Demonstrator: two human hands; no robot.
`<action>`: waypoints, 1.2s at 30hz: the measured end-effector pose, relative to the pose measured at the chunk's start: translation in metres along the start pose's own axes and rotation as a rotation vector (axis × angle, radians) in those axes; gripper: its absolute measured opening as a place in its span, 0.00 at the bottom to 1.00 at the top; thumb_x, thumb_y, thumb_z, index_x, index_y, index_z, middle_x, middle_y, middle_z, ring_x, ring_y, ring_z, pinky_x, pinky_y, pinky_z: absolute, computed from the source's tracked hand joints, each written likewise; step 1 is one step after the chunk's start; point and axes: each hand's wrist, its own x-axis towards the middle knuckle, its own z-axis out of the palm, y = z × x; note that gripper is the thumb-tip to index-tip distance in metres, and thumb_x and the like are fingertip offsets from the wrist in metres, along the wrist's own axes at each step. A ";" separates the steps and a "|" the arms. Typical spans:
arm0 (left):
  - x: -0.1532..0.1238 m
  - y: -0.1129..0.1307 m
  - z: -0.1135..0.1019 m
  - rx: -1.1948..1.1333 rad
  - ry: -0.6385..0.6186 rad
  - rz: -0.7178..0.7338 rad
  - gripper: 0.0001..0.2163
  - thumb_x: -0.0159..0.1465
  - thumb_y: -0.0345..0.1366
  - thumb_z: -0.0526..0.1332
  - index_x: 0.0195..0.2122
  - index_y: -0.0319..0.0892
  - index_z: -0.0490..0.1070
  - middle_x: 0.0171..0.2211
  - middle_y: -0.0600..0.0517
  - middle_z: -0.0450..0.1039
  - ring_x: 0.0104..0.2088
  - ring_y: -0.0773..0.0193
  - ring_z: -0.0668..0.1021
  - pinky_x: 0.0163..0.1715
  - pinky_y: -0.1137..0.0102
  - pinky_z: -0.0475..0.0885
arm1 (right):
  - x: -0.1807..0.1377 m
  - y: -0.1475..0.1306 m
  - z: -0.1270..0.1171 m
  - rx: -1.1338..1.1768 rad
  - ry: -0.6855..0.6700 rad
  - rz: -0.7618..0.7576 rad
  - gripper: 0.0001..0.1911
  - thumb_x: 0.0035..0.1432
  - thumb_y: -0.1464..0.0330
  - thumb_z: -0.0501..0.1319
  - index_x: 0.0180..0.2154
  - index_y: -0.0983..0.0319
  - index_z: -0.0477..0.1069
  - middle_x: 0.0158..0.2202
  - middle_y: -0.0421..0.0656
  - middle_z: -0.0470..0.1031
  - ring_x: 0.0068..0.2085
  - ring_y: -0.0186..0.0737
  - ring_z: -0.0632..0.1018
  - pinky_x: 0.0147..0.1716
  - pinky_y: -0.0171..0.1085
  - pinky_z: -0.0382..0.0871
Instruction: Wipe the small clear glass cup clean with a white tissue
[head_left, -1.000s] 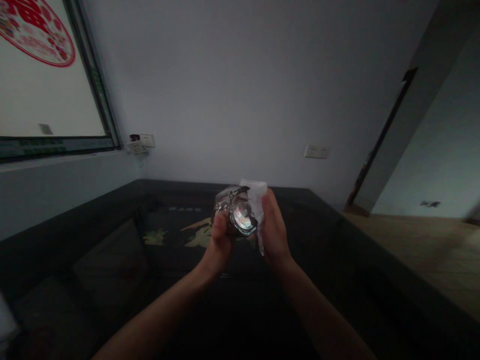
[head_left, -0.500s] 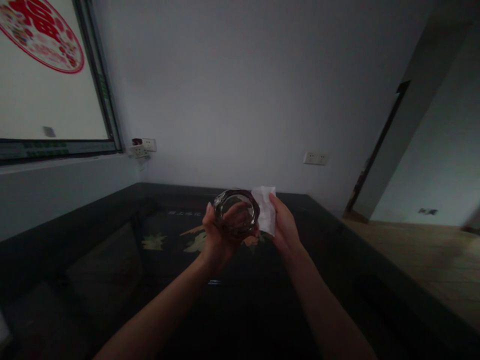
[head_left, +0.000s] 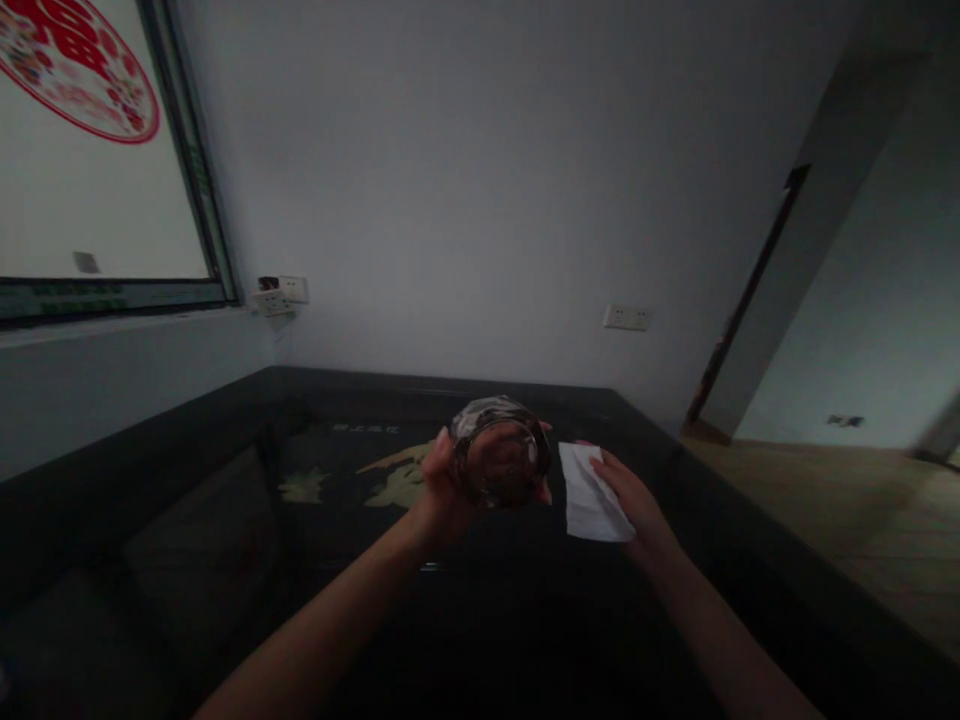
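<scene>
A dark, see-through glass ashtray (head_left: 501, 455) with a round inner ring and a faceted rim is held up above the table. My left hand (head_left: 441, 490) grips it from the left and from behind, and its fingers show through the glass. To the right, my right hand (head_left: 634, 495) pinches a white paper tissue (head_left: 592, 495), which looks folded and hangs flat. A gap separates the tissue from the ashtray.
Below my hands spreads a dark, glossy table (head_left: 315, 540) with gold leaf patterns. Behind it rises a pale wall with a double socket (head_left: 627, 317). More sockets (head_left: 281, 295) sit beside the window at left. Wooden flooring (head_left: 840, 490) lies to the right.
The tissue has come away from the ashtray, moving right and down with my right hand. My left hand has shifted the ashtray slightly right and down and tilted it.
</scene>
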 end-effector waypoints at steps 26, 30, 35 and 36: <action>0.063 -0.217 -0.011 0.676 0.345 -0.275 0.37 0.47 0.35 0.72 0.56 0.38 0.55 0.51 0.38 0.69 0.52 0.52 0.74 0.54 0.58 0.65 | 0.009 0.018 -0.130 0.094 0.267 0.152 0.16 0.52 0.57 0.64 0.26 0.63 0.76 0.21 0.41 0.76 0.23 0.34 0.74 0.23 0.33 0.65; 0.069 -0.244 -0.015 0.863 0.380 -0.231 0.38 0.46 0.36 0.72 0.56 0.38 0.57 0.54 0.39 0.68 0.55 0.51 0.71 0.56 0.58 0.63 | 0.012 0.018 -0.136 0.086 0.255 0.169 0.19 0.51 0.54 0.64 0.25 0.64 0.74 0.19 0.39 0.73 0.20 0.33 0.72 0.21 0.32 0.63; 0.066 -0.249 -0.014 0.941 0.344 -0.186 0.35 0.46 0.38 0.72 0.55 0.40 0.61 0.52 0.43 0.70 0.54 0.53 0.73 0.55 0.61 0.65 | 0.012 0.022 -0.136 0.080 0.129 0.188 0.24 0.52 0.48 0.61 0.23 0.64 0.72 0.16 0.37 0.70 0.17 0.30 0.69 0.19 0.31 0.59; 0.066 -0.249 -0.013 0.947 0.335 -0.184 0.35 0.46 0.38 0.72 0.54 0.40 0.62 0.52 0.44 0.70 0.53 0.53 0.73 0.54 0.61 0.65 | 0.012 0.023 -0.134 0.077 0.094 0.191 0.25 0.52 0.47 0.60 0.23 0.64 0.71 0.16 0.37 0.69 0.17 0.29 0.68 0.19 0.31 0.58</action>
